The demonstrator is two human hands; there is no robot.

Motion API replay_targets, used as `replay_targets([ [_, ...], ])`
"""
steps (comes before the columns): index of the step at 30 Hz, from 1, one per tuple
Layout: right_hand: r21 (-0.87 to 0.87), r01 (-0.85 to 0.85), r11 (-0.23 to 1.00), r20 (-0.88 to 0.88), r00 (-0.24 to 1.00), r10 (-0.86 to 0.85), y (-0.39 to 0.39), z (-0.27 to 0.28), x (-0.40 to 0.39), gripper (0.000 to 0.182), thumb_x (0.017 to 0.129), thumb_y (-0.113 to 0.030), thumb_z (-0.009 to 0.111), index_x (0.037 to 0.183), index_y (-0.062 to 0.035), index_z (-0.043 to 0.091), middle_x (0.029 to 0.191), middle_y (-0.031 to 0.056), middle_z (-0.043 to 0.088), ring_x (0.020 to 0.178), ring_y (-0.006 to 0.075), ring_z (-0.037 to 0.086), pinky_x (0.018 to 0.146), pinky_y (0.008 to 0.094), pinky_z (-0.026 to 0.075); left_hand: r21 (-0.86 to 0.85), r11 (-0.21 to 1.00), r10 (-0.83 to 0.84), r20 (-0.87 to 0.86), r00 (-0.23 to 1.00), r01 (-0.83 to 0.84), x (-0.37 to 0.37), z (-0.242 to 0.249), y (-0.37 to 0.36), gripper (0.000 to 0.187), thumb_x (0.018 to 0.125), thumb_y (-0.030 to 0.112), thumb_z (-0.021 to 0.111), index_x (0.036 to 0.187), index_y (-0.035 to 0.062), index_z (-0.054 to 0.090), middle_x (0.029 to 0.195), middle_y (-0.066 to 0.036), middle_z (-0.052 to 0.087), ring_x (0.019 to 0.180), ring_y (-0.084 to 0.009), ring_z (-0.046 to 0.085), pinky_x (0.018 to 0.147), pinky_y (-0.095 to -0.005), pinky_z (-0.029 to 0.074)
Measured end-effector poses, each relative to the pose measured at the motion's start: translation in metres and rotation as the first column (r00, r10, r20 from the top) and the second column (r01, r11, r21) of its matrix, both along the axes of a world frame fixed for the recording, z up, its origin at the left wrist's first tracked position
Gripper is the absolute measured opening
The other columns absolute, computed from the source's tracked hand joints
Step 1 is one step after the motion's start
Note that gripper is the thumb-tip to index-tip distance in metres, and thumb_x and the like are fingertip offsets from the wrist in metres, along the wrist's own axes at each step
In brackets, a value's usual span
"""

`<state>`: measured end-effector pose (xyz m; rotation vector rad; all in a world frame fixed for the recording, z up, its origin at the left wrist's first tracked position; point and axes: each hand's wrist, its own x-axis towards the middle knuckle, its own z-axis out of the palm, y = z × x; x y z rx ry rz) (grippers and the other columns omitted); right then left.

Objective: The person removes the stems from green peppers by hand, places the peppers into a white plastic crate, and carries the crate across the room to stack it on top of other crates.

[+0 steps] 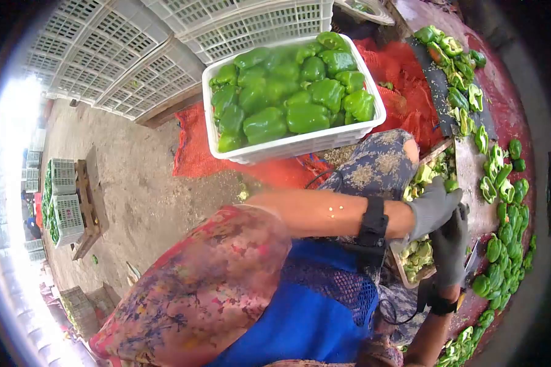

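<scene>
My left hand [433, 210], in a grey glove, is closed, with a bit of a green pepper [451, 185] showing between its fingers. Right against it is my right hand [452, 244], also gloved in grey, its fingers curled. Whatever the right hand grips is hidden; a thin pale edge shows beside it. Beneath both hands, by my knees, a shallow tray [415, 260] holds pale green pepper scraps. Halved and whole green peppers [502, 244] lie along the dark red table [493, 92] beyond my hands.
A white crate [300, 142] heaped with whole green peppers stands on red mesh sacks [404, 79] at my left. White crates [122, 55] are stacked behind it. More crates [65, 211] rest on a wooden pallet [89, 211] across the concrete floor [153, 202].
</scene>
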<state>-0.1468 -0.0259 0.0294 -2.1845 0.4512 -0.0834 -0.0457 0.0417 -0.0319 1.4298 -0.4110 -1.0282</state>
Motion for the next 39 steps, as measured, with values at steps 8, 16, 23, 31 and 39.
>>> replay_targets([
  [8, 0.225, 0.107, 0.968, -0.115, 0.99, -0.082, 0.02, 0.021, 0.008, 0.047, 0.083, 0.002, 0.067, 0.128, 0.0016, 0.054, 0.121, 0.0089, 0.063, 0.1, 0.019, 0.063, 0.089, 0.0331, 0.051, -0.18, 0.983, -0.052, -0.134, 0.99, 0.027, 0.018, 0.024, 0.024, 0.042, 0.094, 0.03, 0.061, 0.128, 0.0082, 0.054, 0.091, -0.011, 0.058, 0.083, -0.0194, 0.057, 0.07, -0.0332, 0.048],
  [16, -0.665, -0.005, 0.747, 0.05, 0.997, 0.051, 0.023, 0.019, 0.008, 0.027, 0.085, -0.004, 0.072, 0.11, -0.0029, 0.062, 0.1, 0.0124, 0.066, 0.086, 0.0307, 0.066, 0.076, 0.0405, 0.053, -0.234, 0.96, 0.022, -0.486, 0.874, -0.155, 0.027, 0.023, 0.009, 0.037, 0.096, 0.026, 0.061, 0.126, 0.0058, 0.055, 0.104, -0.01, 0.066, 0.093, -0.0195, 0.061, 0.075, -0.0325, 0.051],
  [23, -0.55, 0.616, 0.564, 0.48, 0.786, -0.39, -0.015, -0.001, 0.007, 0.031, 0.094, -0.017, 0.068, 0.118, 0.0019, 0.062, 0.102, 0.0151, 0.065, 0.085, 0.0222, 0.062, 0.077, 0.0368, 0.053, -0.069, 0.989, 0.128, -0.064, 0.99, -0.133, 0.087, 0.053, 0.061, 0.056, 0.091, 0.027, 0.065, 0.14, 0.0066, 0.046, 0.13, -0.019, 0.055, 0.114, -0.0313, 0.056, 0.103, -0.0422, 0.044],
  [31, -0.607, 0.279, 0.744, 0.066, 0.951, -0.303, -0.021, -0.013, 0.026, 0.039, 0.09, -0.017, 0.069, 0.126, -0.0035, 0.06, 0.123, 0.02, 0.062, 0.106, 0.0362, 0.065, 0.09, 0.0386, 0.053, -0.299, 0.918, 0.339, 0.253, 0.906, -0.261, 0.158, 0.046, 0.134, 0.045, 0.097, 0.028, 0.06, 0.134, 0.0049, 0.048, 0.122, -0.017, 0.057, 0.103, -0.027, 0.057, 0.092, -0.0395, 0.047],
  [39, -0.638, -0.024, 0.77, 0.076, 0.993, 0.095, 0.074, 0.04, 0.118, 0.034, 0.087, -0.014, 0.071, 0.121, -0.0099, 0.065, 0.098, 0.014, 0.067, 0.079, 0.0305, 0.065, 0.071, 0.0373, 0.052, -0.273, 0.9, 0.356, 0.007, 0.934, -0.341, 0.123, 0.078, 0.123, 0.036, 0.101, 0.033, 0.054, 0.124, 0.0049, 0.054, 0.109, -0.007, 0.059, 0.094, -0.0143, 0.056, 0.082, -0.0298, 0.049],
])
